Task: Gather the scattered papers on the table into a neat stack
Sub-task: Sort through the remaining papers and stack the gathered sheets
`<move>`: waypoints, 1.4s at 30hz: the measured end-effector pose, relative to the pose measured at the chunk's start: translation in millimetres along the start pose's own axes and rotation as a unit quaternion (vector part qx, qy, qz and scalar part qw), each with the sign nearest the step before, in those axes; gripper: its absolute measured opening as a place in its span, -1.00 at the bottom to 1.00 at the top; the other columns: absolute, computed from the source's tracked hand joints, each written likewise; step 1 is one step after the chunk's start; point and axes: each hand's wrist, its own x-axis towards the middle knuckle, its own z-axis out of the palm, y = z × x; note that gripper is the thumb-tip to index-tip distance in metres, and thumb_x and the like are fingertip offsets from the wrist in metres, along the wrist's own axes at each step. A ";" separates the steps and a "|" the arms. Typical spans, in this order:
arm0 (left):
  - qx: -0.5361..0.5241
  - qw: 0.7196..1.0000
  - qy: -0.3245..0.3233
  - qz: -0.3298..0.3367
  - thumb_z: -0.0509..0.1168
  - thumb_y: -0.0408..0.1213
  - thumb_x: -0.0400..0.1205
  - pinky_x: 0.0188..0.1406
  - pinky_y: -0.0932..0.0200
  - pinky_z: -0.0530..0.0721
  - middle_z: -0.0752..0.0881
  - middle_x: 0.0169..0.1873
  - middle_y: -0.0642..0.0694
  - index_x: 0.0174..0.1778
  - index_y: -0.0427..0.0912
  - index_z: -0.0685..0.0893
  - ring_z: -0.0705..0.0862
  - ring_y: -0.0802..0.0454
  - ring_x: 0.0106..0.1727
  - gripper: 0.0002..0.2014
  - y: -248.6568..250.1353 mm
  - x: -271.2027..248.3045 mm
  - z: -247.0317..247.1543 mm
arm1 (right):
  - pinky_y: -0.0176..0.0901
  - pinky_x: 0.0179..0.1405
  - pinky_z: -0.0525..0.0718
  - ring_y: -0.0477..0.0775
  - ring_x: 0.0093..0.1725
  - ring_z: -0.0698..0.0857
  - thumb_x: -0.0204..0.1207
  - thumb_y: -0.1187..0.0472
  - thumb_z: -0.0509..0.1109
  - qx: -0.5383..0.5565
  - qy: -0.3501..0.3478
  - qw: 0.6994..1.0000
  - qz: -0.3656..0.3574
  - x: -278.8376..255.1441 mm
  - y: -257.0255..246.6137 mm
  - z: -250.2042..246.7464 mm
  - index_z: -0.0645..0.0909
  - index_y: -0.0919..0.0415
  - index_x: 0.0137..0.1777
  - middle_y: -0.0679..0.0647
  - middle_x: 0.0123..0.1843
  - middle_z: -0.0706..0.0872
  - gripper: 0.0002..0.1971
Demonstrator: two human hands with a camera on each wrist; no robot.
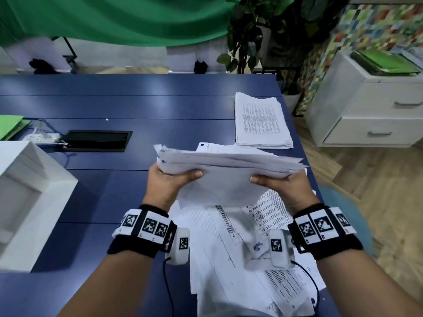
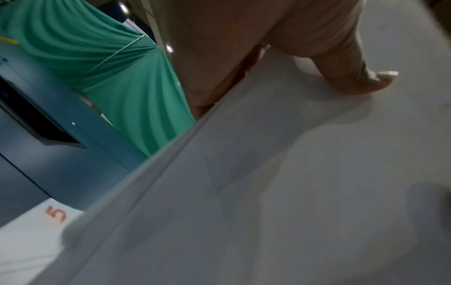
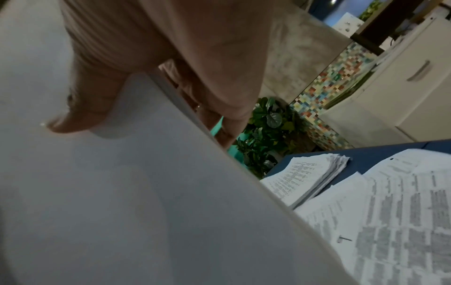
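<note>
Paper bundle (image 1: pixel 229 161) btwn both hands

I count two hands of mine, left (image 1: pixel 169 183) and right (image 1: pixel 285 187), and one bundle (image 1: pixel 229 163) of papers. On the table (image 1: pixel 114 106): one far-right stack (image 1: pixel 262 121), one near heap (image 1: pixel 240 259), one white box (image 1: pixel 27 202). One two-drawer cabinet (image 1: pixel 366 99) stands far right.

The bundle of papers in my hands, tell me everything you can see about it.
The bundle of papers is a thick sheaf of white sheets, its edges ragged and uneven, not yet squared. It is lifted off the blue table, held roughly level. The left hand grips its left end and the right hand its right end, thumbs on the blank near face. Loose printed sheets lie beneath it.
</note>
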 end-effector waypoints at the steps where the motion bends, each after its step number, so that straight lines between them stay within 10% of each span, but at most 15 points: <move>1: 0.013 1.000 -0.007 -0.004 0.60 -0.47 0.07 -0.28 0.32 0.69 0.80 -0.41 0.07 -0.25 -0.27 0.69 0.75 0.16 -0.33 -0.64 -2.1 0.2 0.9 | 0.03 0.00 0.72 0.13 -0.13 0.78 0.00 0.47 0.67 -0.024 0.003 1.000 0.012 0.4 3.1 0.7 0.78 0.34 -0.14 0.17 -0.16 0.84 -0.64; 13: 0.017 0.998 0.064 0.010 0.62 -0.53 0.24 -0.21 0.29 0.72 0.85 -0.26 0.00 -0.10 -0.36 0.75 0.81 0.11 -0.20 -0.67 -5.5 -3.4 8.4 | -0.17 -0.02 0.77 -0.03 -0.11 0.82 0.30 0.43 0.60 -0.021 0.106 0.993 -0.057 -4.3 -6.8 24.2 0.79 0.20 -0.10 0.00 -0.13 0.86 -0.79; 20: 0.029 0.995 0.048 -0.086 0.62 -0.55 0.22 -0.31 0.33 0.72 0.84 -0.32 0.11 -0.17 -0.14 0.73 0.81 0.19 -0.27 -0.64 -47.0 -11.7 -1.5 | -0.05 -0.08 0.70 0.02 -0.13 0.83 0.12 0.33 0.69 -0.047 0.080 0.992 0.089 -7.8 41.7 2.0 0.76 0.17 -0.11 0.06 -0.13 0.86 -0.68; 24: 0.017 0.996 0.052 -0.068 0.62 -0.54 0.23 -0.30 0.33 0.72 0.84 -0.33 0.12 -0.13 -0.20 0.73 0.81 0.20 -0.26 -0.64 -35.8 -5.8 13.2 | -0.02 -0.11 0.78 0.11 -0.14 0.82 -0.10 0.25 0.78 -0.016 0.062 0.997 0.049 0.9 28.9 16.0 0.78 0.23 -0.17 0.12 -0.14 0.86 -0.56; 42: 0.024 0.999 0.023 -0.028 0.61 -0.58 0.20 -0.22 0.26 0.73 0.85 -0.28 0.02 -0.20 -0.23 0.77 0.82 0.11 -0.21 -0.68 -18.8 9.8 -0.4 | -0.25 -0.17 0.76 -0.04 -0.22 0.80 0.04 0.45 0.68 -0.009 0.096 0.995 -0.016 5.1 8.8 13.9 0.78 0.24 -0.20 0.03 -0.20 0.86 -0.68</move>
